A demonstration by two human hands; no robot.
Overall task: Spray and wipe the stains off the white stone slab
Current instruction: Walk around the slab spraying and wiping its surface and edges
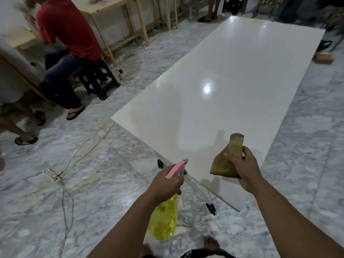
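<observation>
Over the near corner of the white stone slab (223, 86), the right hand (243, 170) is curling its fingers (230, 159) around a bunched brown cloth (226, 162), holding it above the glossy surface, while the left hand (165, 183) is gripping the neck of a yellow spray bottle (164, 218) just off the slab's edge, its pink trigger head (176, 168) pointing toward the slab. The slab is lying flat and low over the marbled floor (93, 183), and any stains on it are probably too faint to make out here. Cables (67, 202) are trailing across the floor to the left, where a person in a red shirt (68, 27) is sitting on a dark stool (96, 79).
</observation>
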